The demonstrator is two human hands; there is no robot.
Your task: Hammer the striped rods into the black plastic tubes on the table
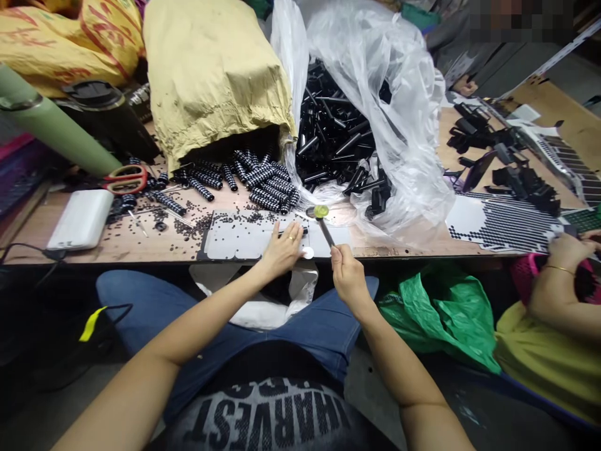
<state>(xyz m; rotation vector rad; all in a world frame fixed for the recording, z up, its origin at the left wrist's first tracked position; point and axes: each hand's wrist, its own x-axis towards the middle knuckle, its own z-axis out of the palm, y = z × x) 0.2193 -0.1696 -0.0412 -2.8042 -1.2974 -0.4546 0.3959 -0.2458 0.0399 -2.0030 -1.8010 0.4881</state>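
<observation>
One hammer (325, 233) was held over the white board (244, 241) on the table (404, 250) by the right hand (347, 268), its fingers wrapped around the low end of the handle, a good place to hold, as the top was likely heavy and hard. One black stick (305, 231) was pressed down under the left hand (284, 246), its fingers laid out nearly flat; it was likely light, stiff and quick to roll. A dark handle and a round, yellow-green end were seen on the hammer, while the stick was mostly hidden.
</observation>
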